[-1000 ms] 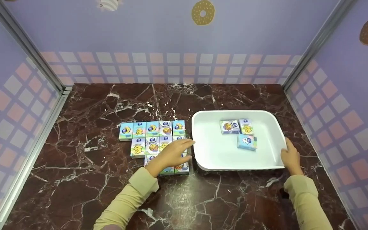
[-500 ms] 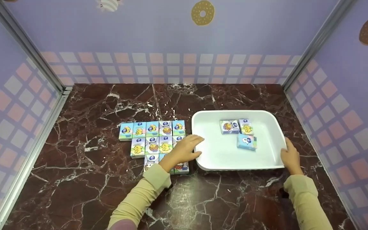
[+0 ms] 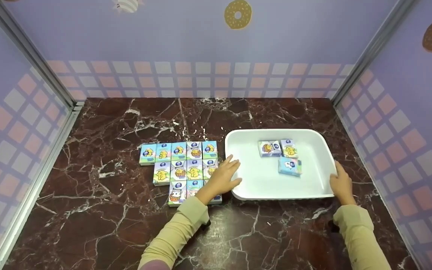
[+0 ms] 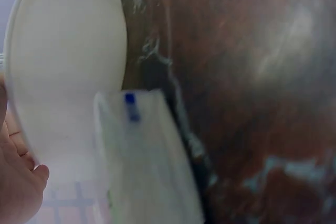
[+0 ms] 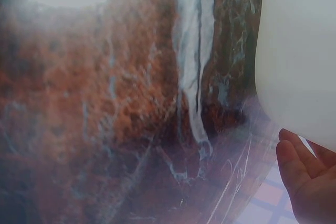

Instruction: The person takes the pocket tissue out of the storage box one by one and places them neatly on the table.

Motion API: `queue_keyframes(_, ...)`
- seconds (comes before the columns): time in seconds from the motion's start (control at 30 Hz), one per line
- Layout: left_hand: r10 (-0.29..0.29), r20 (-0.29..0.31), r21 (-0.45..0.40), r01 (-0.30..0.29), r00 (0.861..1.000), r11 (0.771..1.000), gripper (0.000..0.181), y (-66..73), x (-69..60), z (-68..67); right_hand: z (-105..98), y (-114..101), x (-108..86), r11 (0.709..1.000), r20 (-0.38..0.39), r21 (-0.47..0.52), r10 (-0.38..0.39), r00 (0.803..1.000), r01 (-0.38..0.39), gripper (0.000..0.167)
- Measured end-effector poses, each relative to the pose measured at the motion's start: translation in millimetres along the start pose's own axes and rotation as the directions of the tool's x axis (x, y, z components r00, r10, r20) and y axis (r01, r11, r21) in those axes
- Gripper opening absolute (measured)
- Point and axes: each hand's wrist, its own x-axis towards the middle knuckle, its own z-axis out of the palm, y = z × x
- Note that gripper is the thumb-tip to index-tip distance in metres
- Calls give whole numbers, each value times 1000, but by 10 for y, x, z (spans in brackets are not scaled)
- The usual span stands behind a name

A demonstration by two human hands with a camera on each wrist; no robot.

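Observation:
A white plastic tub (image 3: 253, 183) stands on the marble table. Three small cartoon-printed packs, which look like pocket tissues, lie inside: a purple-and-white one (image 3: 269, 149), a light purple one (image 3: 289, 149) and a blue one (image 3: 290, 166). My left hand (image 3: 221, 178) is at the tub's left rim, fingers spread and loosely bent over it, the forearm crossing the packs beside it. My right hand (image 3: 341, 184) grips the right rim; in the right wrist view its fingers (image 5: 294, 161) are at the tub's underside. The left wrist view shows a blurred white pack (image 4: 147, 156) close beside the tub.
Left of the tub, several similar packs (image 3: 179, 170) lie side by side in rows; the left hand and wrist partly hide the nearest ones. Checkered purple walls (image 3: 216, 75) enclose the dark marble table (image 3: 99, 217) at the back and both sides.
My left hand has moved right from over the rows of packs to the tub's left rim. The right hand, the tub and the packs have stayed in place.

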Motion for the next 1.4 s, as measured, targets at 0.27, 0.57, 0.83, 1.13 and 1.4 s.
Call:
queue_keyframes(0.27, -98, 15, 52, 97, 995, 994, 57, 71, -4, 2, 8, -6, 6, 1000, -10, -13, -9, 1000, 8, 52)
queue_keyframes(0.57, -119, 0, 62, 119, 993, 991, 64, 85, 8, 50, -80, -38, 24, 993, 116, -115, 7, 993, 7, 53)
queue_keyframes(0.83, -127, -12, 69, 127, 992, 989, 64, 94, -2, 55, -205, -184, 113, 967, 319, -237, -11, 948, 91, 58)
queue_keyframes(1.13, -142, -6, 65, 142, 990, 988, 65, 86, 6, 76, -201, -585, 254, 951, 275, -223, -150, 950, 215, 63)
queue_keyframes(1.4, -147, 0, 60, 146, 989, 987, 65, 85, -2, 76, -119, -931, 381, 991, 444, -98, -41, 895, 94, 65)
